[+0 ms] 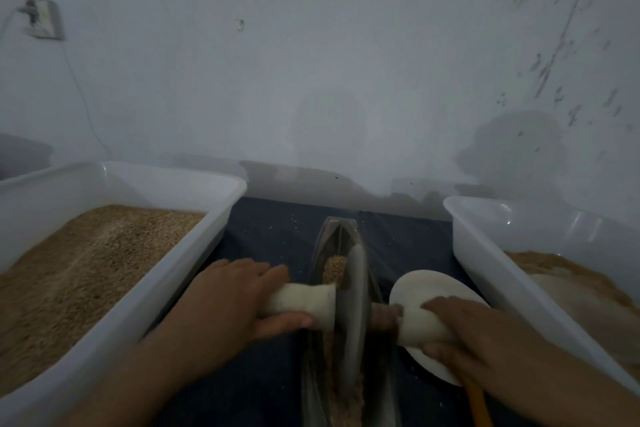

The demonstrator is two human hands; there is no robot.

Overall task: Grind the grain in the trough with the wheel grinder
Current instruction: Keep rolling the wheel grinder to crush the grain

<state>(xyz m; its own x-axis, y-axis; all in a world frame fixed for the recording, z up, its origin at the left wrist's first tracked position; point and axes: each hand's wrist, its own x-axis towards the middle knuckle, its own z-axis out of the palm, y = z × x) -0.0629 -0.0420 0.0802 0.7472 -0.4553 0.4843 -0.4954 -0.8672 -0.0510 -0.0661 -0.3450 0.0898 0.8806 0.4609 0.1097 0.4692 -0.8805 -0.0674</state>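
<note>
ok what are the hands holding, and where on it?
The wheel grinder, by its cloth-wrapped axle handles: left hand grips the left handle, right hand the right handle.

The trough (341, 288) runs off the bottom edge, and the wheel grinder (353, 302) is motion-blurred.

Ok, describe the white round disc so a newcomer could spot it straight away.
Start at the big white tub on the right, holding brown grain. Just left of it, on the dark cloth, lies the disc, partly under the right hand gripping the grinder's handle. It is the only flat, pale round thing; the wheel beside it stands on edge in the trough.
</note>
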